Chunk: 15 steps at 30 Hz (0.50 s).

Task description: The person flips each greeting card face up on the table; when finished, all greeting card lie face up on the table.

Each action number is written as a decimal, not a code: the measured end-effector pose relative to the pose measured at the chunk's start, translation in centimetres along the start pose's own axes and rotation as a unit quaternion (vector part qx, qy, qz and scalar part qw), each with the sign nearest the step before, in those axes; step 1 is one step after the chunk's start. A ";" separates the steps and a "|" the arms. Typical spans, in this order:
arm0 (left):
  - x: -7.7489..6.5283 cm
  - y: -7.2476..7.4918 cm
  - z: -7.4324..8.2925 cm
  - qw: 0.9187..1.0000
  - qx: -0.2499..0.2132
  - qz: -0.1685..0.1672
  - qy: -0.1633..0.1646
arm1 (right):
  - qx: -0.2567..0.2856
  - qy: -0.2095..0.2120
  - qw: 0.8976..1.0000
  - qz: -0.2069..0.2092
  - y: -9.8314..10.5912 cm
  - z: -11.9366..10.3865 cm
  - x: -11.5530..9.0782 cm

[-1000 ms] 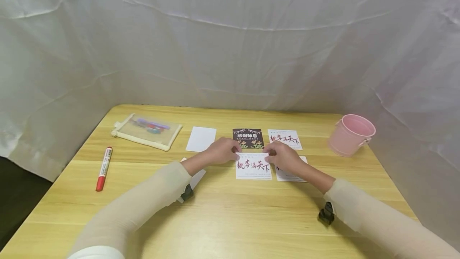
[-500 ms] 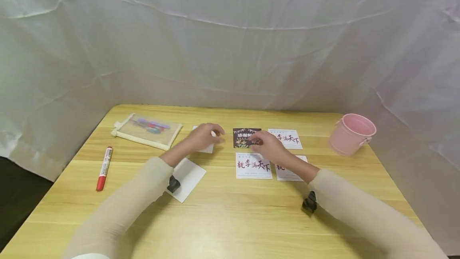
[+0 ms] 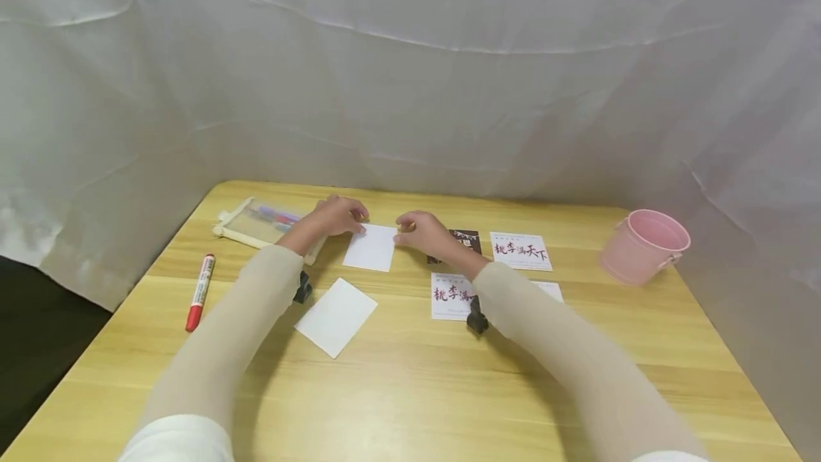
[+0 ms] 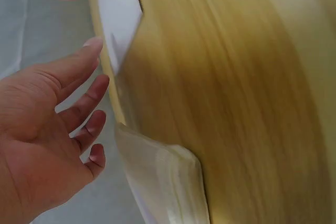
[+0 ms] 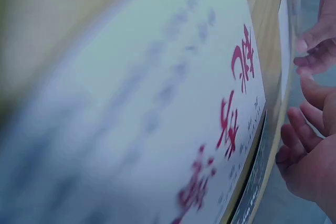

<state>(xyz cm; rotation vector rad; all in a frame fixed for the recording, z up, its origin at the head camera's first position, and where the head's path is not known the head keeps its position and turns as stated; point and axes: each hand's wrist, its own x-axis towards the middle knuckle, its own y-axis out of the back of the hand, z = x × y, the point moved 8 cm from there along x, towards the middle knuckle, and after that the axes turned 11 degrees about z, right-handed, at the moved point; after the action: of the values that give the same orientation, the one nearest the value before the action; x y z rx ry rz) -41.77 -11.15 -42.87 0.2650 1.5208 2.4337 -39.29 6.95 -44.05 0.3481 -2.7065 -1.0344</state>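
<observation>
On the tabletop [image 3: 398, 391], the rear blank card [image 3: 370, 249] is being flanked by the left hand [image 3: 336, 216] and right hand [image 3: 425, 232], each grip loosely spread. Skewing is being risked, should its edges be nudged unevenly.

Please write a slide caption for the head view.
Left hand and right hand at opposite sides of a white card.

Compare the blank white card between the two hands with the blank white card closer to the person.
Pose: the far card sits roughly square to the row of cards, while the near card is turned diagonally.
Hands: the far card has the left hand and right hand at its sides; the near card has no hand on it.
Shared: both show a plain white face without visible print.
</observation>
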 end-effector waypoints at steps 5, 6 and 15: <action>0.6 -0.8 -0.1 1.000 0.007 -0.021 -0.004 | -0.053 0.000 0.999 0.000 -1.0 0.5 1.3; 0.7 -0.9 -0.1 1.000 0.008 -0.023 -0.005 | -0.068 0.003 0.998 0.001 -1.1 0.4 1.4; 1.0 -0.9 0.2 0.999 0.013 -0.033 -0.008 | -0.137 -0.010 0.991 0.011 -1.2 0.0 1.9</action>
<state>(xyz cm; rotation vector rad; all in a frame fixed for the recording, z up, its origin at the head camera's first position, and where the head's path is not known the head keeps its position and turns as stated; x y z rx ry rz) -42.53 -10.36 -43.58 0.2347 1.5306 2.3564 -40.88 5.55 -44.60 0.2579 -2.5316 -1.3855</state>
